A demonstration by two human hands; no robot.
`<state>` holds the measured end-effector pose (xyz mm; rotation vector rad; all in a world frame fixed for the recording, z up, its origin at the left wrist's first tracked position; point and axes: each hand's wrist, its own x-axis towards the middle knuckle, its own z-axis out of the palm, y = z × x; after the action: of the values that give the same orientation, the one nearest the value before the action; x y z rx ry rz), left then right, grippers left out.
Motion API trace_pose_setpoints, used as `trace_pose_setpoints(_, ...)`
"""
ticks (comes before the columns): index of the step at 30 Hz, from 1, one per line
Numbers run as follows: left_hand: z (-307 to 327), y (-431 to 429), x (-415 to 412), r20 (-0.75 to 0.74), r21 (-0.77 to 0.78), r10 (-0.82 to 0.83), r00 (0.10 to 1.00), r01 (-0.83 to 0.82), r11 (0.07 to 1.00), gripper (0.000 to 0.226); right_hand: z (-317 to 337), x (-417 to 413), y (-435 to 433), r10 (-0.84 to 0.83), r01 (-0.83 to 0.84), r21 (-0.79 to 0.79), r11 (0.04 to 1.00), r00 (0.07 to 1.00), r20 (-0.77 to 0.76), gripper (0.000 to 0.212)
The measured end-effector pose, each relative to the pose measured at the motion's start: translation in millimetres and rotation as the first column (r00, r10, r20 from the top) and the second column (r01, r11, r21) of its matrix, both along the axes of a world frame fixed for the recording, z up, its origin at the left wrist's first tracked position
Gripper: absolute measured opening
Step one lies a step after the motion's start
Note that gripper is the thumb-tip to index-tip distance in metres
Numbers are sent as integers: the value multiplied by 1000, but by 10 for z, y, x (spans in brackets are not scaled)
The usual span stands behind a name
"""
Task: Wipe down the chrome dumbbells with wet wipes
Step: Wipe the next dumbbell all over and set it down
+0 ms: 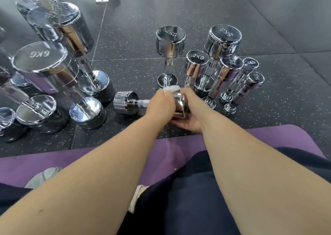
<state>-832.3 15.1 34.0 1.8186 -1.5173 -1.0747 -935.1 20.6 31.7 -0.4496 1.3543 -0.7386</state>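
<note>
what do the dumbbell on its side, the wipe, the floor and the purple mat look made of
The dumbbell: metal, chrome-plated by the look; mirror reflections. The wipe: thin white cloth or paper, too blurred to tell. The floor: probably rubber tiles; matte black, pale flecks, seams. The mat: likely foam; matte purple, rounded edge.

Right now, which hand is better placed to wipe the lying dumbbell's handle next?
Probably the left. The left hand holds the wet wipe against the lying dumbbell, on the handle side; the right hand cups its near head, steadying it, with no wipe.
</note>
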Motion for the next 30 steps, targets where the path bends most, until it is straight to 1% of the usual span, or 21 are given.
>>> trace_pose_setpoints(1,79,-34,64,-6,3,44,999,-44,999,29,92,21,-19,27,-27,-76,997,1000,-9,36)
trace_pose_setpoints(2,172,-46,153,-64,-3,102,993,-103,995,28,223,68,-15,55,-56,-153,987,998,-10,38)
trace_pose_setpoints(3,283,-32,247,-174,-1,160,972,-163,987,25,363,120,-7,89,-92,-233,968,996,-24,38)
trace_pose_setpoints(4,419,3,346,-316,15,210,925,-216,976,22,507,182,-3,115,-125,-305,944,992,-51,37)
trace_pose_setpoints(5,554,46,430,-468,50,262,844,-271,961,24,618,239,-13,125,-149,-372,916,988,-87,35)
trace_pose_setpoints(6,677,104,511,-612,93,301,732,-311,946,28,726,313,-16,128,-170,-439,882,984,-125,29)
trace_pose_setpoints(7,751,133,586,-717,123,318,620,-337,934,31,809,375,-23,118,-186,-502,845,979,-165,22)
trace_pose_setpoints(8,779,131,642,-762,138,325,560,-350,926,32,876,427,-31,100,-199,-554,808,974,-203,16)
trace_pose_setpoints(9,790,130,679,-782,152,327,530,-348,925,33,916,468,-35,83,-212,-596,774,968,-237,15)
trace_pose_setpoints(10,792,148,679,-787,171,331,521,-331,928,35,929,472,-28,67,-224,-617,754,961,-267,17)
trace_pose_setpoints(12,710,171,645,-764,203,321,560,-264,943,39,866,411,-16,48,-255,-604,755,940,-338,25)
trace_pose_setpoints(14,660,218,577,-727,226,324,606,-235,945,38,783,321,18,71,-291,-542,788,919,-389,28)
trace_pose_setpoints(16,659,202,527,-701,232,332,631,-239,943,38,731,261,13,60,-226,-531,817,949,-311,28)
trace_pose_setpoints(18,658,167,549,-686,226,344,641,-263,938,38,721,270,-8,52,-183,-540,822,967,-249,26)
trace_pose_setpoints(22,605,155,700,-627,226,400,668,-336,914,33,670,454,-16,85,-187,-500,846,972,-219,27)
trace_pose_setpoints(24,591,150,734,-609,234,388,692,-310,921,33,651,501,-16,80,-170,-482,859,976,-202,27)
trace_pose_setpoints(26,626,129,759,-597,227,346,724,-261,938,32,635,494,-9,67,-127,-455,881,987,-146,24)
trace_pose_setpoints(27,647,117,769,-549,177,295,782,-236,955,31,624,468,1,54,-89,-428,899,994,-94,23)
trace_pose_setpoints(28,688,114,775,-417,69,201,886,-190,979,31,611,436,15,38,-48,-400,915,999,-31,22)
trace_pose_setpoints(29,727,119,798,-183,-67,109,977,-123,990,32,596,426,24,32,-21,-373,928,999,23,23)
trace_pose_setpoints(30,744,135,812,100,-193,62,993,-41,980,33,582,418,33,23,-2,-353,936,998,56,24)
